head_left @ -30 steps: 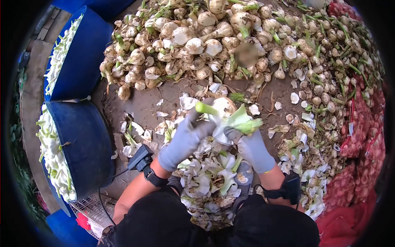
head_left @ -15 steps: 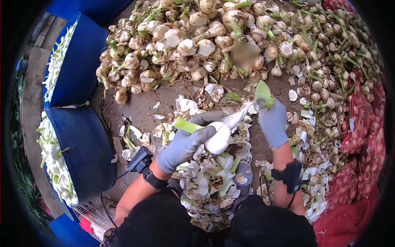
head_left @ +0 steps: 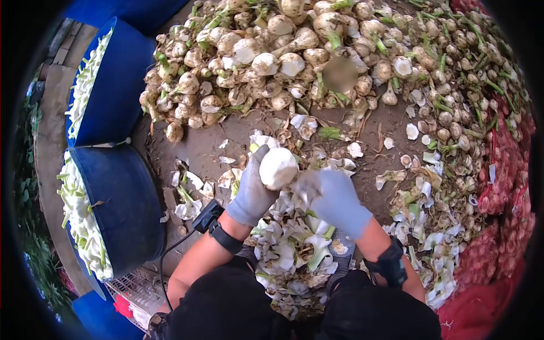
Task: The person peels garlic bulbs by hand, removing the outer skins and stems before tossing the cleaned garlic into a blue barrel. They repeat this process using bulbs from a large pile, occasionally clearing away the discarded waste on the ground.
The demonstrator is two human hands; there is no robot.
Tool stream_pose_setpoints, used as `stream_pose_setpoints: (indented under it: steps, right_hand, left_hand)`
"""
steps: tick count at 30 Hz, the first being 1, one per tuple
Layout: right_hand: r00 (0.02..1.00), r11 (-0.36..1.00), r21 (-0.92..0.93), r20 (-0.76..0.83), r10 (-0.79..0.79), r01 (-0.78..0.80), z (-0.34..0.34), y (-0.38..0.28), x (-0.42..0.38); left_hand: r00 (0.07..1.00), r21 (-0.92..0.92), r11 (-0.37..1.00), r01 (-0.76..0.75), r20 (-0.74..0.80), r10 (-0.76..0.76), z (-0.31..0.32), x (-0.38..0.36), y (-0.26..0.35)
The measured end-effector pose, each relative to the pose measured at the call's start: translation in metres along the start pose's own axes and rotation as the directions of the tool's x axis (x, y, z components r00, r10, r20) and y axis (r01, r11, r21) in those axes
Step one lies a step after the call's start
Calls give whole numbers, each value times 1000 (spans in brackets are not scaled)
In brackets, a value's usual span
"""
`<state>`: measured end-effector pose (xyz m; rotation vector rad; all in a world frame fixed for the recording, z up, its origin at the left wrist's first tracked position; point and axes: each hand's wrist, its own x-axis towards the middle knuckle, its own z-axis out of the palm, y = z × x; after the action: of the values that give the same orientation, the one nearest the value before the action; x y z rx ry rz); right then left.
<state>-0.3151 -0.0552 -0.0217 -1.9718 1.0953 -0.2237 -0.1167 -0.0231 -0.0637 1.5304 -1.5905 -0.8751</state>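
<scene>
My left hand [head_left: 253, 191], in a grey glove, is closed around a peeled white bulb [head_left: 279, 168], whose rounded end faces up. Just right of the bulb is my right hand [head_left: 333, 199], also gloved; motion blur smears its fingers, so what they hold, if anything, does not show. Beneath both hands lies a heap of white and green peelings [head_left: 294, 246]. Beyond them spreads a large pile of unpeeled bulbs [head_left: 249, 54] with brown, dirty skins.
Two blue tubs [head_left: 122, 204] filled with peeled white pieces stand at the left, above a wire crate [head_left: 136, 289]. Red net sacks [head_left: 504, 187] line the right side. Smaller bulbs [head_left: 447, 107] lie at the upper right, and loose peel is scattered on the soil.
The bulb has turned so its rounded end faces up in my left hand. My right hand has come down and left towards it, and the strip it was pulling is no longer visible.
</scene>
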Motion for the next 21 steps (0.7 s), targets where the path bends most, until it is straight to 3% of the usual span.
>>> stream_pose_setpoints:
  steps: [1,2,3,4,5,6,7,8,9,10,11,12,15,16,17,18,19,20,21]
  right_hand:
    - [1000,1000,5,9,-7,7,8,-6,-10]
    - [981,945,301,98,-166,130,12,-22,-25]
    - [931,790,578,133,-339,205,11,-33,-32]
    - [927,787,579,134,-350,213,3,-38,-28]
    - [957,930,361,238,-165,71,-8,-41,-24]
    - [958,990,109,283,52,-85,-16,-42,-19]
    - [961,991,102,269,57,-87,-17,-36,-12]
    - [998,996,69,34,54,-56,-12,-25,-5]
    - [980,999,32,-193,42,-36,-9,-19,-3]
    - [981,998,35,-186,56,-50,-7,-19,-2]
    - [980,982,-186,-199,-13,-24,-6,-22,4]
    - [977,918,-396,-198,-85,-1,-7,-23,9]
    - [952,903,-425,-244,-183,64,-6,-13,13]
    - [952,901,-428,-243,-186,67,-8,-11,14]
    - [951,945,-312,-254,-178,94,-9,-9,13]
    - [949,974,-190,-264,-169,121,-9,-7,14]
    - [951,975,-186,-260,-169,123,-5,-8,12]
    - [966,984,150,-250,-61,100,3,-11,8]
    - [979,881,468,-202,37,63,7,-19,5]
  left_hand:
    - [998,53,999,6,-58,-3,-1,-4,-8]
    - [983,-281,942,182,63,-171,-8,6,-10]
    - [983,-277,943,185,57,-176,-11,8,-13]
    - [958,-448,847,286,113,-263,-15,11,-14]
    - [926,-595,712,372,182,-332,-19,12,-15]
    - [905,-745,542,389,200,-375,-15,10,-13]
    - [885,-857,344,383,234,-402,-9,12,-10]
    - [834,-896,-202,396,443,-330,-15,17,-5]
    - [828,-890,-212,404,454,-329,-13,14,-2]
    - [906,-696,580,423,326,-270,-11,8,2]
    - [953,-50,991,125,285,-106,-10,6,3]
    - [949,-95,985,143,297,-109,-1,-2,-9]
    - [978,-196,976,99,198,-59,10,-8,-11]
    - [942,-13,1000,-15,335,19,7,-4,-12]
    - [943,-15,1000,-14,332,19,10,-3,-16]
    - [945,-331,900,285,256,-205,14,-2,-23]
    - [866,-613,620,489,255,-431,15,-5,-28]
    - [989,-152,983,103,126,-84,0,-5,-6]
    - [988,-147,983,109,121,-92,1,-4,-12]
